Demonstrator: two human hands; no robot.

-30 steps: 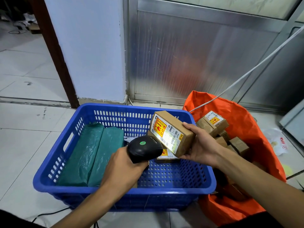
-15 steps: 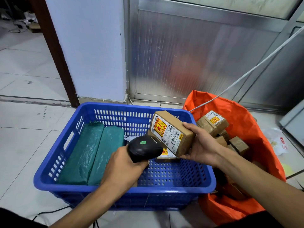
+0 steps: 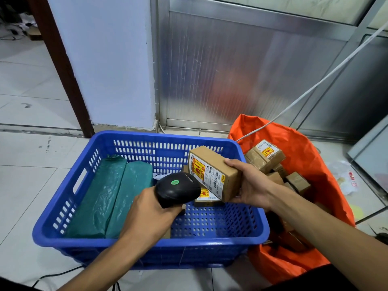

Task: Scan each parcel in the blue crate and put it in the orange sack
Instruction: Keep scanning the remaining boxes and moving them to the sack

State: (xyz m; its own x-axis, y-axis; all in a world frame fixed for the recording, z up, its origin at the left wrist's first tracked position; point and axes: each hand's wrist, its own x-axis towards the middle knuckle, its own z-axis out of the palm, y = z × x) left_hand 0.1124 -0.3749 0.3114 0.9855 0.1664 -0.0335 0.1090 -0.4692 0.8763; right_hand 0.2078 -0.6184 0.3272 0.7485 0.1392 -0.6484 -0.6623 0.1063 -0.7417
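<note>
Two green packets [image 3: 109,198] are lying at the left of the blue crate [image 3: 147,246]. The left hand [image 3: 147,217] is gripping a black scanner [image 3: 178,189], aiming at the cardboard parcel [image 3: 214,172] clasped by the right hand [image 3: 252,185] over the crate. Boxes [image 3: 266,156] are filling the orange sack [image 3: 315,164].

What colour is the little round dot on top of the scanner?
Green, on the black scanner, seen clearly in the head view.

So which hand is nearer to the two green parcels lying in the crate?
Left. The left hand, gripping the black scanner, hangs just right of the green parcels. The right hand holds a cardboard box farther right, toward the orange sack.
</note>
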